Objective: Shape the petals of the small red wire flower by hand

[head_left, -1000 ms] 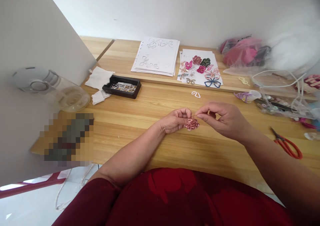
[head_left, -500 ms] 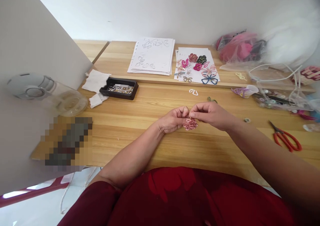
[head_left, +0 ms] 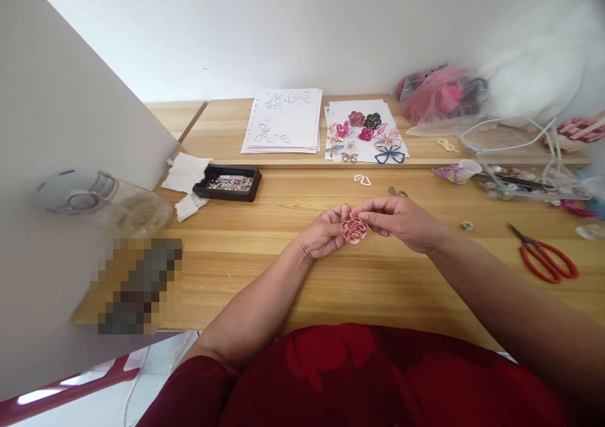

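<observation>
Left hand (head_left: 326, 233) and right hand (head_left: 399, 220) hold 1 flower (head_left: 354, 230) — pink, round, looped.

Soft, bright light falls evenly, leaving the wall (head_left: 283, 29) pale and only a faint, blurred shadow on the tabletop (head_left: 265, 294) below the right hand (head_left: 406, 222). White glare shows beside the red bar (head_left: 118, 369) at lower left, while the white plastic bag (head_left: 534, 74) looks hazy. Wide-angle distortion stretches the edges, 1 patch at left is coarsely pixelated, and the pink flower (head_left: 354, 230) lacks fine detail.
</observation>
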The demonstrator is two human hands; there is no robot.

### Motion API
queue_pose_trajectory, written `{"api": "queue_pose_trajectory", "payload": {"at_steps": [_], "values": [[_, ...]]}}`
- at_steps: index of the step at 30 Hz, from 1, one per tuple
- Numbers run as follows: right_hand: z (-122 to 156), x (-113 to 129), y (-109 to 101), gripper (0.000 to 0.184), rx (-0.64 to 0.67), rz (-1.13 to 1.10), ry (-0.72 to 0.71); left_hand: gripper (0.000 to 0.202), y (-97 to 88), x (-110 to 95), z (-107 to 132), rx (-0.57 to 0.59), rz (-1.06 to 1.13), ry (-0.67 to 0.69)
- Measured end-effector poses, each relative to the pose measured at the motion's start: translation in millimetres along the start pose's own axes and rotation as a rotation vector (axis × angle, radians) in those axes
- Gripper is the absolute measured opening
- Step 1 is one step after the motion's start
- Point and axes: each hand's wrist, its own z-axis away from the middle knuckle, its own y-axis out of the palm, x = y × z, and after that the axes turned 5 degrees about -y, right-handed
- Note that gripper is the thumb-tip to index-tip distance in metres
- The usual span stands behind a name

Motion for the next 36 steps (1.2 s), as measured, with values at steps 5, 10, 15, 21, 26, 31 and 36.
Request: {"api": "queue_pose_trajectory", "payload": {"at_steps": [5,10,15,21,26,31,36], "values": [[10,-5,-2,0.044,-0.083,-0.005,-0.041,0.044,-0.9,0,-1,-0.06,0.021,0.029],[18,0,-1,0.039,-0.099,0.053,-0.101,0.042,-3.7,2,-3,-0.07,-0.027,0.016],[14,3,0,0.039,-0.107,0.122,-0.117,0.039,-6.8,3,-3,-0.056,-0.041,0.005],[7,5,-3,0.035,-0.026,0.254,-0.1,0.039,-8.9,3,-2,-0.05,-0.034,-0.061],[5,10,-2,0.027,-0.036,0.396,-0.115,0.038,-10.7,3,-2,-0.024,-0.056,-0.093],[1,6,1,0.024,-0.069,0.389,-0.084,0.036,-10.3,4,-3,0.029,-0.059,-0.026],[2,3,-1,0.033,-0.074,0.317,-0.069,0.037,-9.3,4,-4,0.021,-0.052,-0.005]]}}
